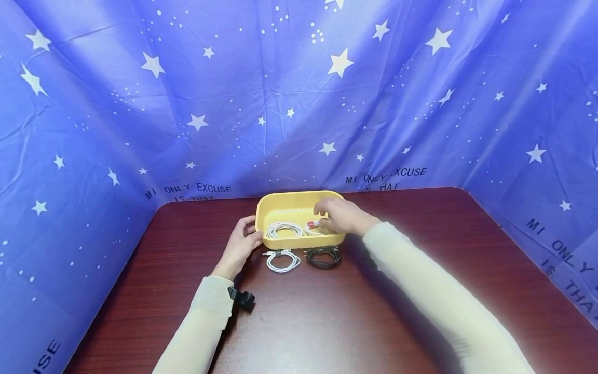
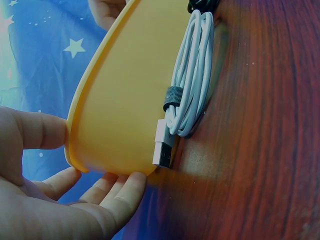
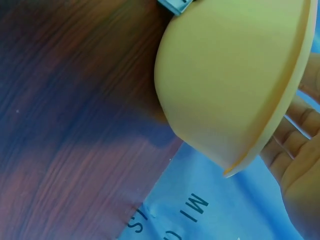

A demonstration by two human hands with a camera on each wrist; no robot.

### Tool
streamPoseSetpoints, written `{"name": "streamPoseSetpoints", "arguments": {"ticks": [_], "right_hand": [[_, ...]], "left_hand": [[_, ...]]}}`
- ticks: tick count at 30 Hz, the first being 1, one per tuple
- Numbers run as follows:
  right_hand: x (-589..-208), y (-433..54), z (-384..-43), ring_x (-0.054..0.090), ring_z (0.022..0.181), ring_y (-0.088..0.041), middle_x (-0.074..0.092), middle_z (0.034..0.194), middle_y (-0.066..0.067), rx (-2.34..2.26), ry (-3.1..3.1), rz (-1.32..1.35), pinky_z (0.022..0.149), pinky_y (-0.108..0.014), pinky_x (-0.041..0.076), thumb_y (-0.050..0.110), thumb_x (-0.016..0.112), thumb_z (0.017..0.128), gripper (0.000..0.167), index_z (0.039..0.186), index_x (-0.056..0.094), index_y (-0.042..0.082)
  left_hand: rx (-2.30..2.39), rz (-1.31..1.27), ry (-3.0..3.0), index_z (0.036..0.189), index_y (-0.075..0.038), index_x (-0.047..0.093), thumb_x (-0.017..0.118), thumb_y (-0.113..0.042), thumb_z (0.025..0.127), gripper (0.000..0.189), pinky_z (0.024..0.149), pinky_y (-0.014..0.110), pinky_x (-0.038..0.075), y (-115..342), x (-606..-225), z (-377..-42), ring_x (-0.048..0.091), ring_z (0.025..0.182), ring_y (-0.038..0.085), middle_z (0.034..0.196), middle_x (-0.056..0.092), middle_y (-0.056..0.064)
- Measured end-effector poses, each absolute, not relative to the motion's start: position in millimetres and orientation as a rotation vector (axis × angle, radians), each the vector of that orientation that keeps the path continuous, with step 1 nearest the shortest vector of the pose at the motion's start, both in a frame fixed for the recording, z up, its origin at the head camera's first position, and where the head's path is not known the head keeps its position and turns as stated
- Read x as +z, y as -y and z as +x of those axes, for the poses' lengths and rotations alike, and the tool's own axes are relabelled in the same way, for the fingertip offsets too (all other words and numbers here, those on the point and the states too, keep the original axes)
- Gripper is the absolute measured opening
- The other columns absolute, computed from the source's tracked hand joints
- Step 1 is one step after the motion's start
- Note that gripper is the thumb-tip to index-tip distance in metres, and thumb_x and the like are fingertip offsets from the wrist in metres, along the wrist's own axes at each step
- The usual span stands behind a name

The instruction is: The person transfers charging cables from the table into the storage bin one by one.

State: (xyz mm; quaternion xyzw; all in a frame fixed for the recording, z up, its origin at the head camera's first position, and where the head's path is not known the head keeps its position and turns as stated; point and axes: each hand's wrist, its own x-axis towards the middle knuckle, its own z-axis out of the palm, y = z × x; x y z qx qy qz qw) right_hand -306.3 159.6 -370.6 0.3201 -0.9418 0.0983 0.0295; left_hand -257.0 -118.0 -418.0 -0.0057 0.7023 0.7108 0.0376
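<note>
Fingers and thumb of the left hand hold the left end of the yellow box. Inside lies a white coil; just nearer, on the table, rest a strapped white cable and, to its right, a black cable. Inside the right end, the right hand meets a red-marked cable; I cannot tell whether it grips it. Careless fingers could loosen that coil; a knock against the rim could shift the box if the left hold slackens.
</note>
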Motion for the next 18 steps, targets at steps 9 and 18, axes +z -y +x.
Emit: {"name": "streamPoseSetpoints", "arguments": {"ticks": [9,18], "right_hand": [[-374.3,-168.3,-302.7,0.06,0.093,-0.02,0.066,0.101,-0.002,0.416,2.91,0.942,0.08,-0.041,0.051,0.02,0.068,0.083,0.028,0.109,0.065,0.01],[-374.9,-171.6,-296.6,0.059,0.088,-0.02,0.065,0.095,-0.001,0.498,2.885,0.906,0.078,-0.038,0.05,0.025,0.066,0.085,0.027,0.107,0.067,0.01]], "left_hand": [[2.188,-0.015,-2.149,0.141,0.001,0.034,0.05,0.005,0.091,0.052,0.099,0.044,0.044,117.4,-416.8,-256.6,0.052,0.115,0.036,0.127,0.048,0.029],[2.197,-0.014,-2.143,0.141,0.001,0.034,0.049,0.006,0.091,0.052,0.099,0.043,0.045,117.8,-417.4,-256.2,0.051,0.116,0.037,0.127,0.048,0.029]]}}
